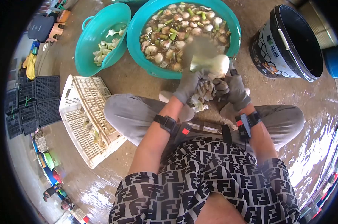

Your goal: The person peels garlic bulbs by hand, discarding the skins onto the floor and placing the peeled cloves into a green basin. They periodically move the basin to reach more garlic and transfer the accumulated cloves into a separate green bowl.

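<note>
Both my hands wear grey gloves and meet above the floor, just in front of the large basin. My left hand [189,86] is closed around the pale green stalk of a fresh garlic bulb [219,66], whose white, round end points right. My right hand [237,89] is at the root end of the bulb with its fingers curled in. A small dark thing shows by its thumb; I cannot make out what it is. Dirty peelings [200,98] lie below and between the hands. A blurred patch hides part of the basin behind the bulb.
A large teal basin [134,48] holds many unpeeled bulbs in brown water. Left of it, a smaller teal basin [81,48] holds cleaned white bulbs. A white plastic crate [70,112] stands by my left knee, and a black bucket [266,48] at right. The floor looks wet.
</note>
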Demonstrator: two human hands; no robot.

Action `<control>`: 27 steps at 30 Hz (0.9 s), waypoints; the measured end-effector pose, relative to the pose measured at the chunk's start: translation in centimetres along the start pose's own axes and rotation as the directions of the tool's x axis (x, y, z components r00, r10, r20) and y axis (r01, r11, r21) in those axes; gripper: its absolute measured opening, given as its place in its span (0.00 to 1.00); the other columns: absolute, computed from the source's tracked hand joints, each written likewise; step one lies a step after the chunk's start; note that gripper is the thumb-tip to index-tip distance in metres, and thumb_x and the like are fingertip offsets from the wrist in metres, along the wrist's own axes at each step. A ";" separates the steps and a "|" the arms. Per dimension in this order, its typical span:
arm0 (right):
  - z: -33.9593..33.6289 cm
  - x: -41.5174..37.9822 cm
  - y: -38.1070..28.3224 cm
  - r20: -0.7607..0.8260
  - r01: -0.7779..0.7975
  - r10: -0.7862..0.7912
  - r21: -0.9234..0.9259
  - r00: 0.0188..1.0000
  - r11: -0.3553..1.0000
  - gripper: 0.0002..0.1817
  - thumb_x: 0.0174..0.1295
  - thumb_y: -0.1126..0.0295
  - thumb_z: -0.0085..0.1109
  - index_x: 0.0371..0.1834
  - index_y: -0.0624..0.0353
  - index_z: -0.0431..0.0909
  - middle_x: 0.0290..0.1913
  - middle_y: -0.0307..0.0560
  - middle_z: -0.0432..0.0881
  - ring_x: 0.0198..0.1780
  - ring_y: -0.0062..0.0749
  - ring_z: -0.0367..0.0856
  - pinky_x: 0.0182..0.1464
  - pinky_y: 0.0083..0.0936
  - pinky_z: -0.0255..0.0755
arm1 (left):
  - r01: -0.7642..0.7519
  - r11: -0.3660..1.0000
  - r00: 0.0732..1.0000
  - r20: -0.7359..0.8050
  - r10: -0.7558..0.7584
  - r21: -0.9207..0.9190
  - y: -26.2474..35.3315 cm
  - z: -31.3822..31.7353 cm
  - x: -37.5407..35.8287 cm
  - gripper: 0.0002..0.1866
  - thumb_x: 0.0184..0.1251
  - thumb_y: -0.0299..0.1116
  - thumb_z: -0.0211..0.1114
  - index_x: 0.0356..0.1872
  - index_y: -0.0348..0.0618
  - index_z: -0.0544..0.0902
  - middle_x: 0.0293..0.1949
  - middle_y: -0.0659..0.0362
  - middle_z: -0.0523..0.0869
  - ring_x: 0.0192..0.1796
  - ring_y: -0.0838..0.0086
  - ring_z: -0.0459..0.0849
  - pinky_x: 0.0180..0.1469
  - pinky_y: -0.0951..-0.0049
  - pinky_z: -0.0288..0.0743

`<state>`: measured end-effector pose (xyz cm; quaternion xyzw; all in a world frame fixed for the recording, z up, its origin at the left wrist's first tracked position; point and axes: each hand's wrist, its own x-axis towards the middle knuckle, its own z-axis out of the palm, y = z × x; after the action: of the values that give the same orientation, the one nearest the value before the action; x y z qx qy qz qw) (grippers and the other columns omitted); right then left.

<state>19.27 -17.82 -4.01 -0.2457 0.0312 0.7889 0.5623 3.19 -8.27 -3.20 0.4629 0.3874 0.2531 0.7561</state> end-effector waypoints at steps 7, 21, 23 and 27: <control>0.2 0.6 -0.1 -0.034 0.409 -0.622 -0.724 0.782 0.555 0.23 0.53 0.71 0.62 0.52 0.63 0.69 0.42 0.50 0.80 0.36 0.27 0.78 0.37 0.22 0.71 | -0.052 0.998 0.989 -0.138 0.046 -0.035 -1.3 0.1 -0.1 0.15 0.62 0.31 0.61 0.49 0.38 0.75 0.40 0.59 0.81 0.38 0.76 0.80 0.39 0.77 0.76; -0.2 -2.6 -2.7 -0.075 0.369 -0.728 -0.824 0.681 0.430 0.10 0.53 0.77 0.61 0.40 0.61 0.78 0.32 0.37 0.80 0.35 0.20 0.76 0.40 0.19 0.73 | -0.002 0.754 0.998 -0.050 -0.040 -0.657 2.4 -3.2 1.1 0.12 0.70 0.31 0.46 0.44 0.34 0.74 0.43 0.50 0.80 0.44 0.61 0.82 0.48 0.64 0.81; -0.7 -3.9 -4.3 -0.145 0.255 -0.685 -0.857 0.714 0.448 0.10 0.53 0.77 0.61 0.39 0.63 0.77 0.33 0.38 0.81 0.35 0.21 0.77 0.39 0.21 0.72 | -0.010 0.693 0.995 -0.074 -0.062 -0.721 2.4 -4.2 1.8 0.11 0.69 0.29 0.46 0.44 0.33 0.74 0.42 0.51 0.80 0.43 0.64 0.82 0.47 0.64 0.80; 0.0 -4.0 -4.9 0.100 0.479 -0.807 -0.844 0.583 0.242 0.10 0.55 0.74 0.61 0.40 0.64 0.78 0.35 0.39 0.82 0.35 0.21 0.78 0.39 0.20 0.72 | 0.194 0.971 0.981 -0.043 -0.190 0.141 2.0 -3.8 1.7 0.16 0.60 0.37 0.62 0.44 0.38 0.76 0.40 0.52 0.81 0.41 0.67 0.82 0.38 0.71 0.79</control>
<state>24.64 -19.52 -1.19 -0.5984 -0.3328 0.3386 0.6453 1.02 -4.23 -3.02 0.4732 0.4587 0.1566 0.7356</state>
